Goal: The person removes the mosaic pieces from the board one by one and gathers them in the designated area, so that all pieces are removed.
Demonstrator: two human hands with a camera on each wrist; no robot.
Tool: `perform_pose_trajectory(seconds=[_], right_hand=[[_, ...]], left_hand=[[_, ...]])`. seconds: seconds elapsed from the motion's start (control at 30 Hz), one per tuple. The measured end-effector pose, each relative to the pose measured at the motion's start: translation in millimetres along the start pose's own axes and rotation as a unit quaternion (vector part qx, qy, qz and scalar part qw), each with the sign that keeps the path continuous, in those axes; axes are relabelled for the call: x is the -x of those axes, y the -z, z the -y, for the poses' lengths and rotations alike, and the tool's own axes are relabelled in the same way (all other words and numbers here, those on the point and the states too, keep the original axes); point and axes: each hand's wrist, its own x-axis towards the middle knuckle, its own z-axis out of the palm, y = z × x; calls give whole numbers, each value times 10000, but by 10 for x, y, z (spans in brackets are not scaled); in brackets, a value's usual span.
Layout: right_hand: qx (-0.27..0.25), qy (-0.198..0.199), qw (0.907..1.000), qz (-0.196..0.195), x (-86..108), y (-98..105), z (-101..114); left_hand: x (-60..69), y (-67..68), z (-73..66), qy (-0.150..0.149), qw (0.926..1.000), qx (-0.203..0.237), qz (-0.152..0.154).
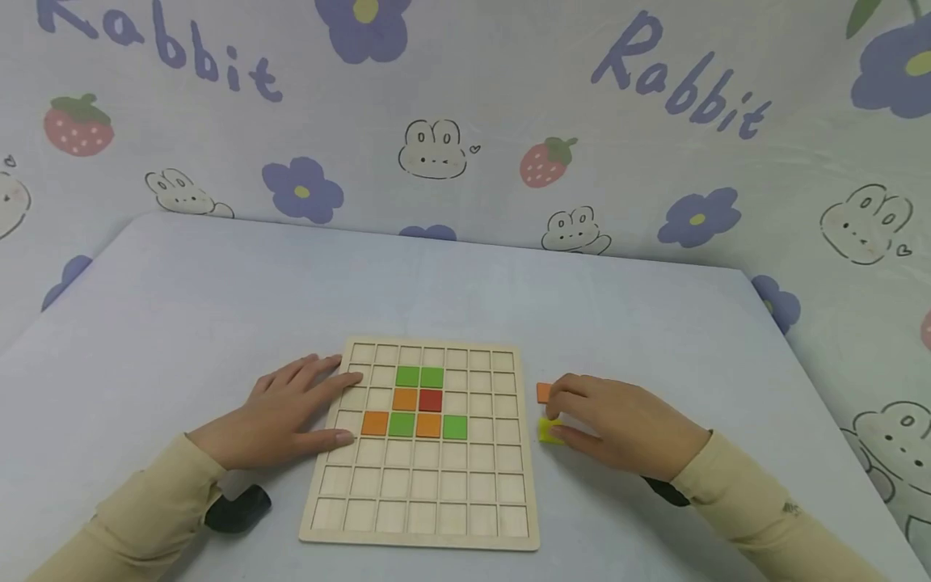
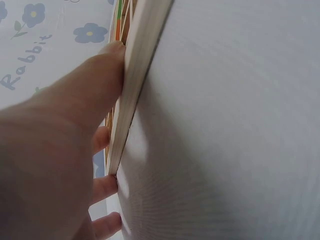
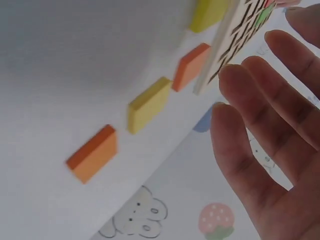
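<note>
A wooden grid board [image 1: 422, 543] lies flat on the table, with several green, orange and red square tiles set in its upper and middle cells. My left hand [image 1: 272, 416] rests at the board's left side, fingers spread, thumb and index finger over the rim. In the left wrist view, the thumb [image 2: 100, 75] touches the board edge [image 2: 132, 85]. My right hand [image 1: 618, 420] hovers just right of the board, fingers bent loosely over a yellow tile [image 1: 549, 432] and an orange tile [image 1: 542, 393]. The right wrist view shows nothing between the visible fingers.
In the right wrist view, loose tiles lie in a row beside the board: a yellow-green tile [image 3: 207, 15], an orange tile [image 3: 192, 67], a yellow tile [image 3: 149, 106] and a darker orange tile [image 3: 93, 154]. Behind the white table [image 1: 465, 283] hangs a patterned cloth [image 1: 494, 73].
</note>
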Motion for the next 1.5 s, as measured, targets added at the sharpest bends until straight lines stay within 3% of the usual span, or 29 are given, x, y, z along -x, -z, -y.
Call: perform_pose_trajectory(seconds=[0.37, 0.7, 1.17, 1.5], right_hand=[[144, 29, 9980, 623, -450, 79, 195], [228, 389, 9912, 1243, -848, -167, 280], [300, 534, 9912, 1173, -920, -216, 344], [310, 712, 9904, 1141, -920, -223, 370]], left_hand=[[-21, -18, 11, -7, 10000, -45, 0], [-20, -17, 24, 8, 10000, -77, -29], [-9, 38, -30, -93, 9998, -111, -96], [-25, 2, -2, 19, 10000, -90, -28]])
